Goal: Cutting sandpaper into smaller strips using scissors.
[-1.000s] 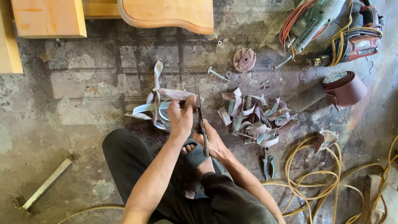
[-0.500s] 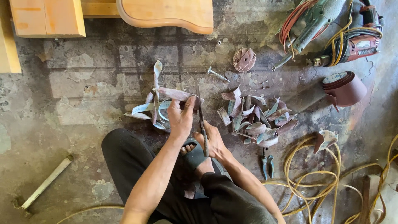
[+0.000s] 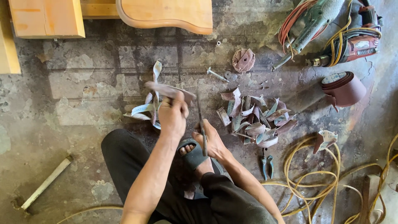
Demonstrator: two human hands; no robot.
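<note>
Concrete floor (image 3: 74, 103): left hand (image 3: 172, 116) holds sandpaper strip (image 3: 168, 90), right hand (image 3: 211, 141) scissors (image 3: 202, 124).

Woodworking workshop: power tools (image 3: 331, 29), sandpaper roll (image 3: 344, 88), timber (image 3: 166, 14).

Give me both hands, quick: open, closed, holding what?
Left hand: closed, holding a strip of sandpaper.
Right hand: closed around a thin blade, probably a knife or scissors; I cannot tell which.

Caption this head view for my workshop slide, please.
Seated on concrete, left hand holds a sandpaper strip, right hand a thin blade.
</note>
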